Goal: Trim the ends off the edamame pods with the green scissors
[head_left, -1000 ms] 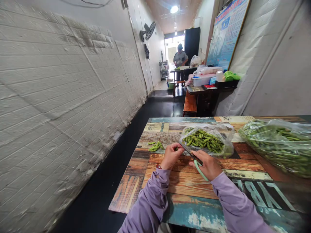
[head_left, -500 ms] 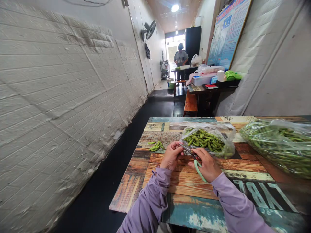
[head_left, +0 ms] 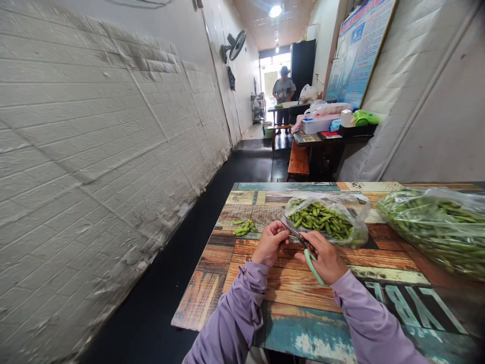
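My right hand [head_left: 325,257] grips a pair of scissors [head_left: 312,265] with pale green handles. Their dark blades point up and left, and the tips reach my left hand [head_left: 270,244]. That hand has its thumb and fingers pinched together; what they hold, if anything, is too small to make out. Just beyond both hands lies an open clear plastic bag [head_left: 361,230] with many green soybean pods [head_left: 322,217] in it. A small pile of pods [head_left: 245,228] rests on the table to the left of my left hand.
A larger clear bag of pods [head_left: 435,232] stands on the right of the patterned wooden table [head_left: 288,288]. Behind are an orange bench [head_left: 298,161] and a second table [head_left: 314,141] with boxes and bags. A person [head_left: 283,91] stands far back.
The scissor blades look closer together than before. Both hands keep nearly the same place by the bag, and the view has shifted slightly.
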{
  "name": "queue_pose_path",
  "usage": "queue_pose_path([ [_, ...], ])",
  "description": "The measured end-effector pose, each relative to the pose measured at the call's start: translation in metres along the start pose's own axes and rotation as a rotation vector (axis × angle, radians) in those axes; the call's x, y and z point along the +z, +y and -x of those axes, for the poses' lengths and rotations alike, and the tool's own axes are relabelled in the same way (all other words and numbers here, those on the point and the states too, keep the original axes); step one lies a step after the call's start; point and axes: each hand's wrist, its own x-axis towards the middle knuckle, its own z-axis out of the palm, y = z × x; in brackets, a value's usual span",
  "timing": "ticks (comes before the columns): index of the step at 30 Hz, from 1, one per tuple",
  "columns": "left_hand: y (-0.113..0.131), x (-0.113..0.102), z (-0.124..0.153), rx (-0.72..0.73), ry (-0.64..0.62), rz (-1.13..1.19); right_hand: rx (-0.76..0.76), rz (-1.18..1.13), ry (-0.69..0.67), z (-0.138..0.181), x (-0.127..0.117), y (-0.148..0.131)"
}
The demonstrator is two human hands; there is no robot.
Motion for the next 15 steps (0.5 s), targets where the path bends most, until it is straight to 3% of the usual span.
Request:
queue_pose_path([
  [15, 0.0013, -0.0008, 0.0000, 0.013, -0.007, 0.004, -0.010, -0.013, 0.002, -0.0006, -0.0014, 0.0016],
])
